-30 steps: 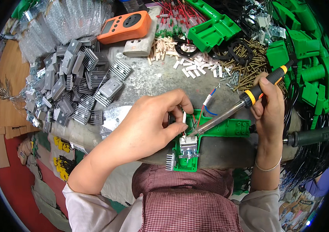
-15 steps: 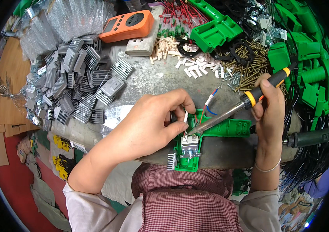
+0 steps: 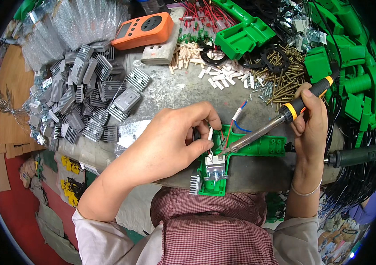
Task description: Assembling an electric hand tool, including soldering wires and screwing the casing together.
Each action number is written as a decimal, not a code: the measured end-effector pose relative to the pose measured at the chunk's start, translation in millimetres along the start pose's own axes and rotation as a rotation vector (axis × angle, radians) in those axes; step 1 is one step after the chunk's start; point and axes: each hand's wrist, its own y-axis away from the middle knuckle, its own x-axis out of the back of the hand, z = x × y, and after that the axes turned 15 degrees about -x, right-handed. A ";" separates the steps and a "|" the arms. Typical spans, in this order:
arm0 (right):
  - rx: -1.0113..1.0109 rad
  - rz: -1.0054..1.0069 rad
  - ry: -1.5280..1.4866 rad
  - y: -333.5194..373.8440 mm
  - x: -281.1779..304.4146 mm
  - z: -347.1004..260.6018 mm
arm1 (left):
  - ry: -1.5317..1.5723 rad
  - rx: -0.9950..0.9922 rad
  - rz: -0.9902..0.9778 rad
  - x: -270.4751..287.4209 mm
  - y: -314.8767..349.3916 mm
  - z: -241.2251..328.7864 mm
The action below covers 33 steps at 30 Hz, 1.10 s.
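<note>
My right hand (image 3: 309,110) grips a soldering iron (image 3: 258,134) by its black and yellow handle. The iron slants down to the left, its tip close to a white-topped metal component (image 3: 216,167); whether it touches cannot be told. That component sits in a green plastic housing (image 3: 258,146) at the table's near edge. With thumb and forefinger, my left hand (image 3: 177,134) pinches a thin white sleeve (image 3: 210,139) above the component, and wires run down below it. Red and blue wires (image 3: 240,115) rise from the housing. A finned heat sink (image 3: 194,184) stands at its left side.
Grey heat sinks (image 3: 82,95) are heaped at the left. Behind lie an orange meter (image 3: 143,31), white ceramic pieces (image 3: 223,77) and brass screws (image 3: 283,86). Green housings (image 3: 358,88) crowd the right, near a dark cylindrical tool (image 3: 356,157) and black cables (image 3: 353,185).
The soldering iron's tip has shifted slightly right, away from the white sleeve, with my right hand raised a little. My left hand keeps its pinch in nearly the same place.
</note>
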 end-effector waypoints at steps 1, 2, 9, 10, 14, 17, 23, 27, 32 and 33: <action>-0.005 0.005 -0.005 0.0 -0.1 0.3 | 0.002 0.006 -0.003 0.2 -0.4 0.4; -0.004 0.006 -0.005 0.0 0.0 0.4 | 0.004 0.013 -0.005 0.3 -0.7 0.4; -0.010 0.006 -0.012 1.8 -1.6 -2.3 | 0.038 0.011 -0.002 0.0 1.4 -2.2; -0.013 0.022 -0.004 1.9 -1.9 -2.4 | 0.041 0.012 -0.005 0.0 1.2 -2.4; -0.008 0.018 0.002 1.0 -1.6 -2.2 | 0.042 0.014 -0.010 -0.1 1.0 -4.2; 0.002 0.014 0.017 1.5 -2.6 -3.4 | 0.050 0.020 -0.004 0.4 1.8 -2.0; 0.002 0.067 0.028 -0.4 -4.0 -0.9 | 0.039 0.012 -0.007 0.4 1.5 -2.7; 0.003 0.070 0.020 -0.6 -3.4 -0.8 | 0.037 0.007 -0.006 0.1 0.9 -1.8; 0.001 0.095 0.027 0.4 -4.2 -1.3 | 0.035 0.012 -0.010 0.2 0.5 -1.3; -0.005 0.096 0.028 0.5 -4.7 -1.5 | 0.035 0.012 -0.010 0.4 0.7 -1.4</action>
